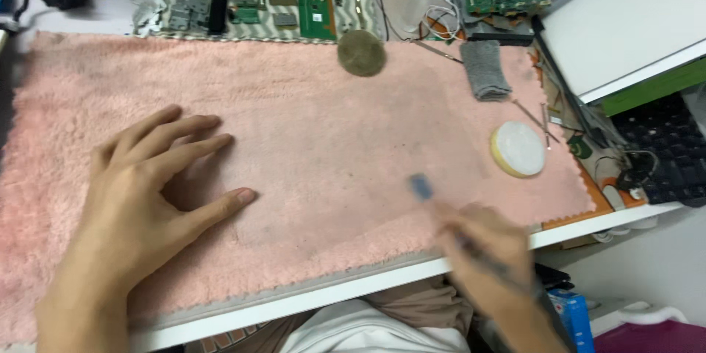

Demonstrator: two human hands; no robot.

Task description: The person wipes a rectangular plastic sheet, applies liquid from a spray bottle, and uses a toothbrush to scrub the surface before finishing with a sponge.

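Here the left hand [151,187] lies flat and empty, fingers spread, on the pink towel [309,125]. The blurred right hand [485,246] grips a thin tool [422,187] whose bluish tip hovers over the towel's near edge. A round yellow-white pad [518,148] sits to its right.
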